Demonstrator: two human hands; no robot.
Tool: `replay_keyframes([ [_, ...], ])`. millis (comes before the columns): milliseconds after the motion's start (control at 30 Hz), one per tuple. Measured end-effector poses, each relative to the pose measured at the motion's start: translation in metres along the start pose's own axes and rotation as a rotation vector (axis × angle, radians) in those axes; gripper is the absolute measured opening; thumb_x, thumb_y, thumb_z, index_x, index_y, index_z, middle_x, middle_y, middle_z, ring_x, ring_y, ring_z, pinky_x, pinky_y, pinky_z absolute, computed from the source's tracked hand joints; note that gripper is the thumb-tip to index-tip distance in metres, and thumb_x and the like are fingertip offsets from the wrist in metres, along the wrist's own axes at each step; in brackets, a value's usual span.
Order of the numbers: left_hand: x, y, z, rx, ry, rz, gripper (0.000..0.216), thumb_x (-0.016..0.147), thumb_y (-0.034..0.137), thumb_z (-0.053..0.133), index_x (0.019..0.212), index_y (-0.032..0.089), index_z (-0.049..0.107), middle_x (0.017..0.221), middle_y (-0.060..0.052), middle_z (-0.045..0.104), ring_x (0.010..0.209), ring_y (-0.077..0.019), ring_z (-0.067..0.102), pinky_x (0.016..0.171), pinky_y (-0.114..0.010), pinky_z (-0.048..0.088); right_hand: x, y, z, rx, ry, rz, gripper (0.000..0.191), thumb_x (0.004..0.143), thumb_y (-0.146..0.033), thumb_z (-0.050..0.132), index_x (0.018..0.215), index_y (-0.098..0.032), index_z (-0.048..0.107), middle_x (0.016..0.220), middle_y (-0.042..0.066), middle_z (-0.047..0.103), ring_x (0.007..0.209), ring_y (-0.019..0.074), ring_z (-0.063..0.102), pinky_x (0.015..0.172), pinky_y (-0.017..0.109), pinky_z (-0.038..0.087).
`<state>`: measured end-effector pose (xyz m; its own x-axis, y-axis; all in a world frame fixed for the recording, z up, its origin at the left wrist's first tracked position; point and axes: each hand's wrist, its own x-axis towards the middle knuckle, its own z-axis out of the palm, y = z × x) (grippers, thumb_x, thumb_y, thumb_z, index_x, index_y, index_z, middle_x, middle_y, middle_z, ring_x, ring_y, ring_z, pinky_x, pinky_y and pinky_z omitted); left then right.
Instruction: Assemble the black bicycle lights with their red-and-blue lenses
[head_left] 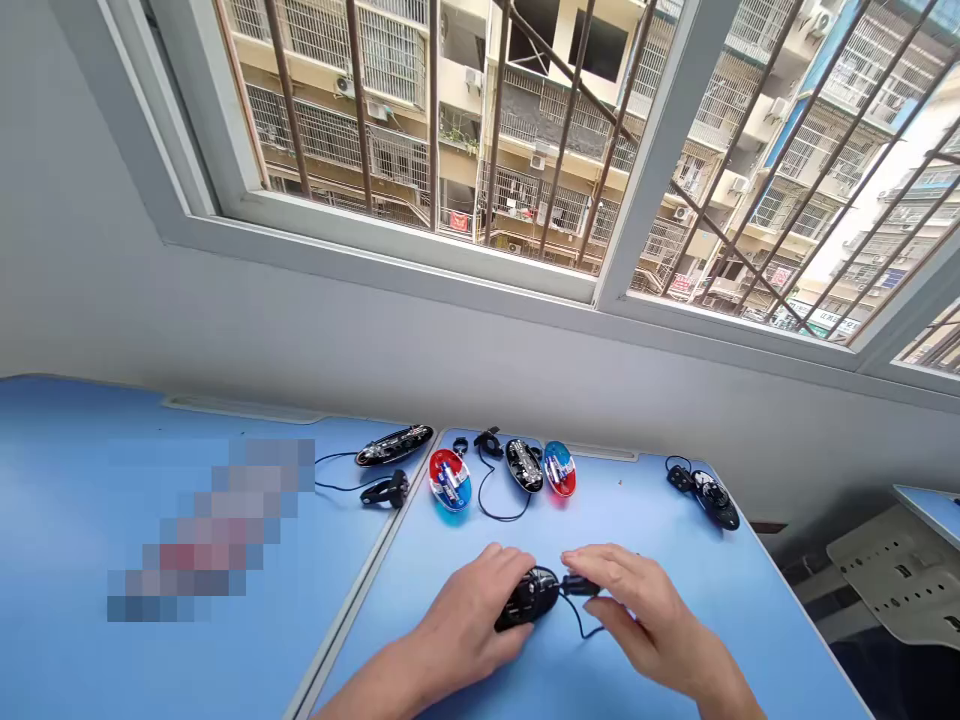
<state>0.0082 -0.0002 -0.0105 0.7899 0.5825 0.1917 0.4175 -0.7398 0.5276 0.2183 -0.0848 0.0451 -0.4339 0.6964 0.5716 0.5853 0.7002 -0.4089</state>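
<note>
My left hand [480,610] is wrapped round a glossy black oval device [536,594] on the blue table, covering its left part. A thin black cable [576,618] runs from the device's right side. At its right, my right hand [649,620] has its thumb and fingers round a small black part [579,585]. The fingers hide some of that part, so its exact kind cannot be made out.
Behind my hands lie two red-and-blue oval shells [450,480] with batteries inside, and an opened black oval housing [523,466] with a cable. Another black housing [394,446] and a black clamp [386,490] lie left. A black device [715,500] sits right, below the barred window.
</note>
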Motion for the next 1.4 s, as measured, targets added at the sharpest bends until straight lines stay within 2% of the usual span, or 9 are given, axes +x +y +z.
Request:
replay_keyframes([
  [67,0.000,0.001,-0.002,-0.006,-0.010,-0.002,0.035,0.067,0.010,0.054,0.099,0.023,0.053,0.093,-0.002,0.064,0.083,-0.0240,0.054,0.071,-0.032,0.044,-0.002,0.000,-0.005,0.050,-0.069,0.016,0.048,0.097,-0.010,0.041,0.142,-0.024,0.041,0.118,0.010,0.068,0.108,0.0206,0.065,0.089,0.035,0.056],
  [133,-0.001,0.002,-0.003,-0.011,-0.021,-0.002,0.035,0.068,0.010,0.055,0.100,0.023,0.053,0.094,-0.003,0.064,0.084,-0.0244,0.054,0.070,-0.032,0.044,-0.003,0.000,-0.007,0.102,-0.091,0.012,0.048,0.097,-0.009,0.042,0.142,-0.025,0.042,0.118,0.009,0.069,0.107,0.0197,0.066,0.089,0.035,0.056],
  [400,0.000,-0.002,0.003,-0.002,-0.009,0.048,0.036,0.069,0.009,0.054,0.101,0.023,0.052,0.096,-0.003,0.064,0.083,-0.0242,0.052,0.069,-0.032,0.043,-0.001,0.003,-0.001,0.105,-0.018,-0.032,0.033,0.096,-0.016,0.053,0.129,-0.022,0.053,0.090,0.007,0.075,0.084,0.0195,0.072,0.072,0.030,0.058],
  [633,0.000,-0.006,0.007,-0.008,0.005,0.059,0.035,0.071,0.009,0.053,0.103,0.024,0.051,0.097,-0.003,0.064,0.083,-0.0240,0.053,0.068,-0.031,0.041,0.000,0.000,0.002,0.022,0.042,-0.043,0.027,0.094,-0.019,0.059,0.121,-0.022,0.056,0.085,0.005,0.075,0.074,0.0177,0.071,0.065,0.028,0.057],
  [900,0.001,0.004,-0.004,0.017,-0.034,-0.003,0.032,0.069,0.009,0.054,0.098,0.023,0.054,0.094,-0.003,0.065,0.084,-0.0241,0.055,0.070,-0.032,0.044,0.006,-0.003,0.008,-0.011,0.168,0.003,0.017,0.094,-0.024,0.058,0.110,-0.022,0.061,0.081,0.005,0.075,0.067,0.0169,0.070,0.062,0.026,0.057],
  [1067,0.002,0.001,-0.005,-0.038,-0.038,-0.141,0.035,0.070,0.018,0.060,0.104,0.022,0.056,0.100,-0.006,0.065,0.094,-0.0277,0.058,0.079,-0.038,0.048,0.003,-0.003,-0.002,0.058,0.423,0.114,0.016,0.092,-0.023,0.060,0.107,-0.025,0.064,0.092,0.006,0.076,0.080,0.0189,0.072,0.070,0.028,0.059],
  [1133,0.001,0.003,-0.007,-0.060,-0.022,-0.214,0.040,0.075,0.027,0.061,0.113,0.020,0.055,0.107,-0.010,0.063,0.099,-0.0300,0.058,0.084,-0.041,0.048,0.001,-0.004,-0.006,0.087,0.460,0.187,0.014,0.091,-0.022,0.062,0.103,-0.025,0.067,0.091,0.005,0.076,0.079,0.0180,0.072,0.067,0.025,0.059],
  [1267,-0.007,0.011,-0.015,-0.091,-0.045,-0.300,0.069,0.074,0.033,0.065,0.138,0.021,0.042,0.126,-0.015,0.055,0.112,-0.0336,0.057,0.091,-0.043,0.049,0.000,-0.005,-0.002,0.168,0.347,0.267,0.008,0.087,-0.024,0.066,0.094,-0.023,0.070,0.083,0.003,0.076,0.066,0.0146,0.070,0.061,0.022,0.059],
  [1400,-0.019,0.010,-0.025,-0.152,-0.173,-0.341,0.095,0.063,0.027,0.073,0.149,0.024,0.032,0.154,-0.018,0.029,0.131,-0.0391,0.044,0.103,-0.047,0.043,0.004,-0.004,0.016,0.193,0.311,0.276,0.007,0.086,-0.024,0.066,0.091,-0.020,0.069,0.081,0.004,0.076,0.060,0.0128,0.067,0.057,0.021,0.059],
])
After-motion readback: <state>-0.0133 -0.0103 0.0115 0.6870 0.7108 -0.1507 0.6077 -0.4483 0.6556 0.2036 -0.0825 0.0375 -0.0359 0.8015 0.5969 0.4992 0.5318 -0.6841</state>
